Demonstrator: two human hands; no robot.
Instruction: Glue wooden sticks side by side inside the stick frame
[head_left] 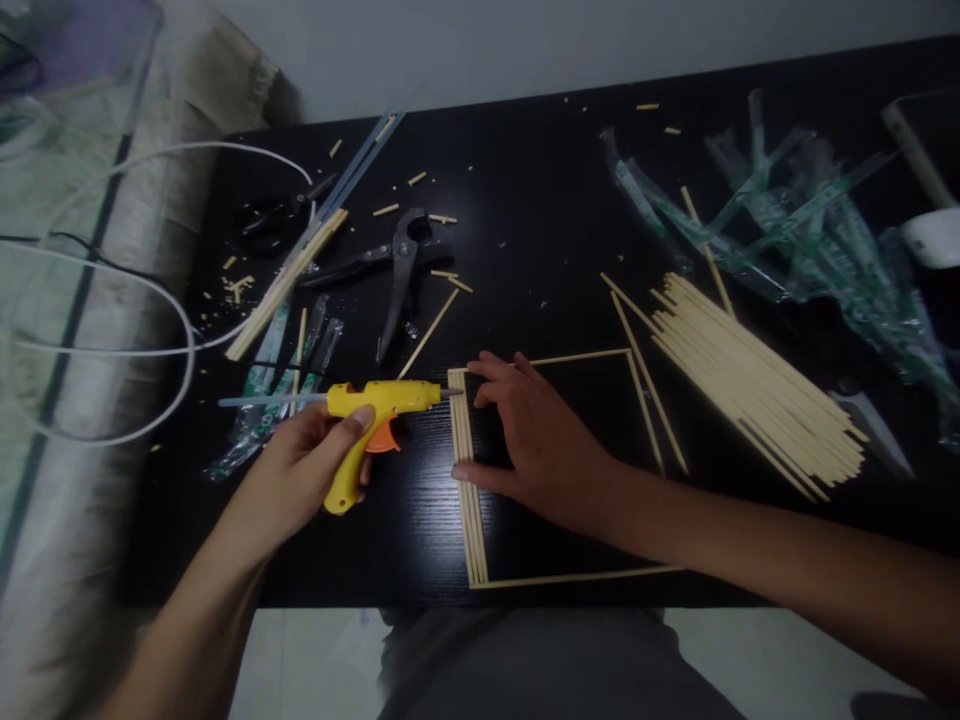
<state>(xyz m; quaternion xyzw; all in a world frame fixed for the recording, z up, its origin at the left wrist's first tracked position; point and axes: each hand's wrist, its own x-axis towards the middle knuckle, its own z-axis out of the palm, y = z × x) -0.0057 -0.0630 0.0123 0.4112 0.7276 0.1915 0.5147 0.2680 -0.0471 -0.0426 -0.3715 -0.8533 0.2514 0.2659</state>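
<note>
Your yellow, pistol-shaped plastic glue gun (394, 396), with its curved orange trigger (383, 437) and translucent pale-blue glue stick (259, 401), stands out against your black, finely lined rectangular tabletop (525, 250), where slim wooden sticks (757, 390) show straw-yellow and crumpled clear plastic wrappers (832, 220) carry green print.

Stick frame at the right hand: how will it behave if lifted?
The frame is probably light: its sides are thin sticks. It would likely skew or flex, as no diagonal brace shows. Its corners look like the weak spots, since slender ends meet there; how firmly they are joined, I can't tell.
</note>
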